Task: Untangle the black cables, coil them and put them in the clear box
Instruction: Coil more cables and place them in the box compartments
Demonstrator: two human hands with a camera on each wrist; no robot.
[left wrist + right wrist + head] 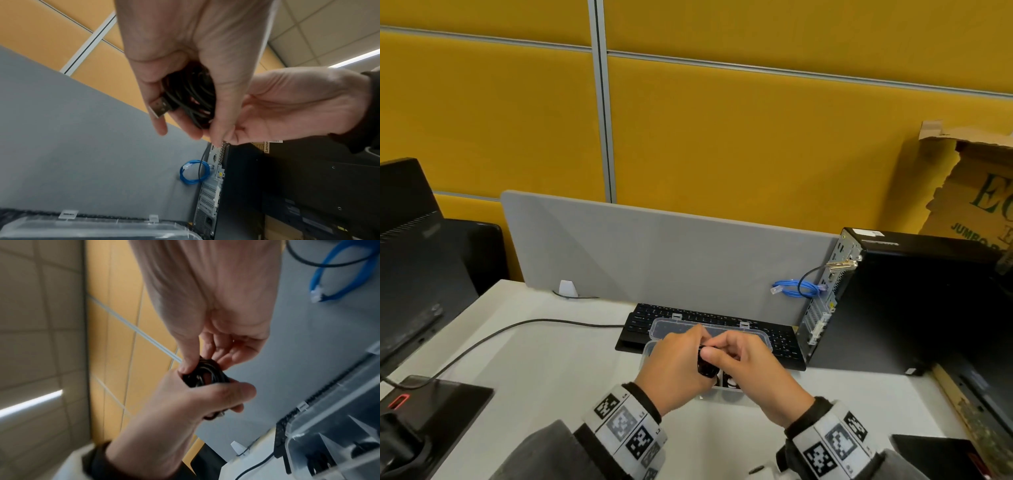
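Observation:
A small coil of black cable [707,368] hangs just above the clear box [722,399], held between both hands. My left hand [688,346] wraps its fingers and thumb round the coil [191,95]; a silver USB plug [159,108] sticks out beside the fingers. My right hand [726,353] pinches the coil's [205,376] top edge between thumb and fingertips [224,361]. In the box lies another dark coil [729,382], partly hidden by my hands. The box's lid [657,325] stands open, leaning back over the keyboard.
A black keyboard [780,342] lies behind the box, in front of a grey divider [654,253]. At the right stands a black PC tower [911,301] with a blue network cable [794,287]. A thin black cable [493,337] runs left to a monitor stand [434,404].

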